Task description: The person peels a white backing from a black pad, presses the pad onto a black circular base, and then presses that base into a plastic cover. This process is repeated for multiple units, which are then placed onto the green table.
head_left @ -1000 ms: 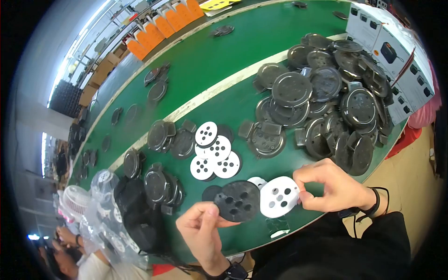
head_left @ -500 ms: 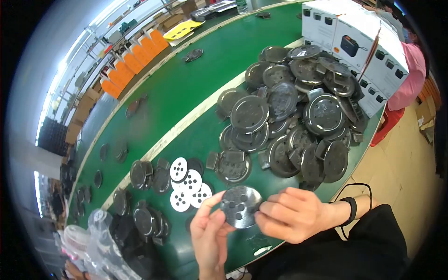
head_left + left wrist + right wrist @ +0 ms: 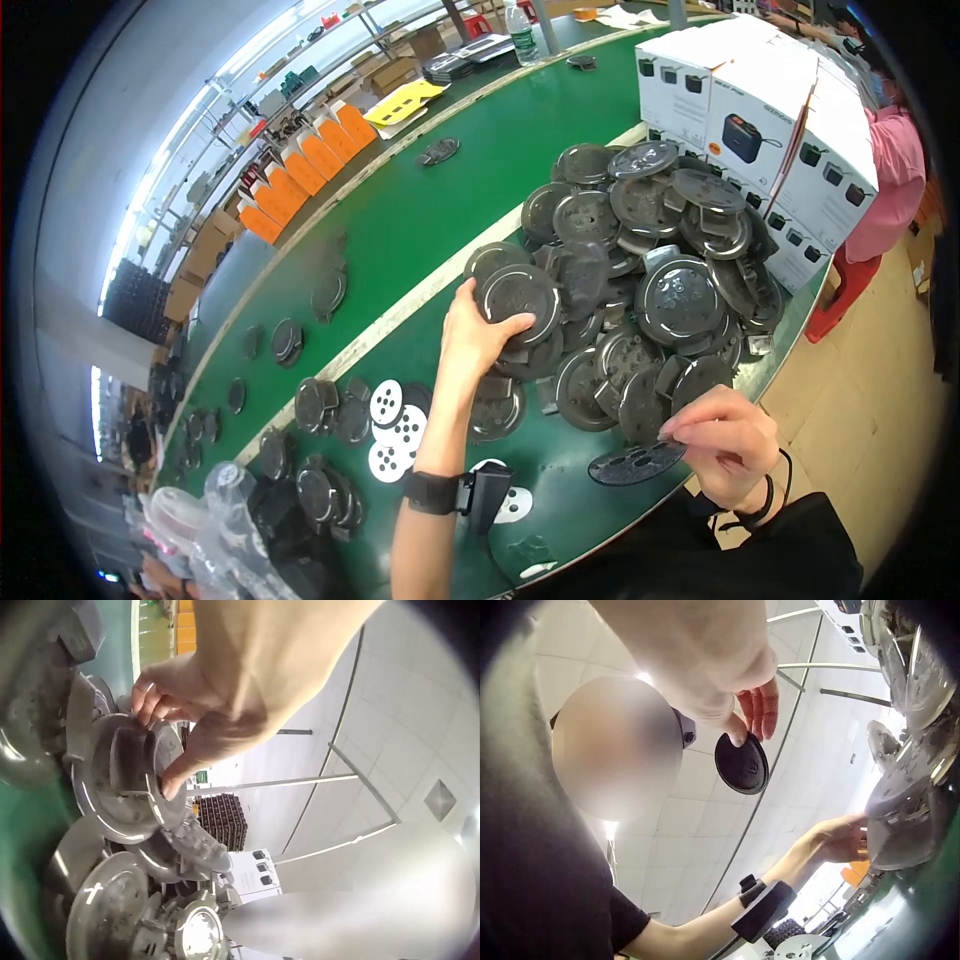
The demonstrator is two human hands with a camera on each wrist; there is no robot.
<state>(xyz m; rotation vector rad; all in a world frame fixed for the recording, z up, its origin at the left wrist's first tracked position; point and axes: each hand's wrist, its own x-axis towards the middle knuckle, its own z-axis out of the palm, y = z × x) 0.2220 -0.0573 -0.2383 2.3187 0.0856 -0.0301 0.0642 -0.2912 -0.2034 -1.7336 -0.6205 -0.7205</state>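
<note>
two grips are busy at once: the left grip [image 3: 472, 335] has thumb and fingertips closed on the rim of a round grey plastic casing [image 3: 522, 300], parted only by that rim, while the right grip [image 3: 728, 437] pinches the edge of a black perforated disc [image 3: 635, 464] between thumb and fingertips. the casing sits right at the left fingertips, at the near-left side of a heap of similar casings [image 3: 682, 300]; whether it is lifted clear of those under it, i cannot tell. the left hand is plainly the nearer one to it. from the right grip, that casing lies forward and to the left, well apart, with part of the heap between. being round, the casing offers no long axis, though the left wrist view shows a boxy block [image 3: 131, 760] on it, beside the thumb. the disc points leftward from the right fingertips, tilted so that it looks narrow from above, and hangs over the green worktop [image 3: 450, 215]. as i judge it, the next movement turns on this gap and on the disc's tilt against the casing's face. white perforated discs [image 3: 405, 428] lie left of the left forearm.
</note>
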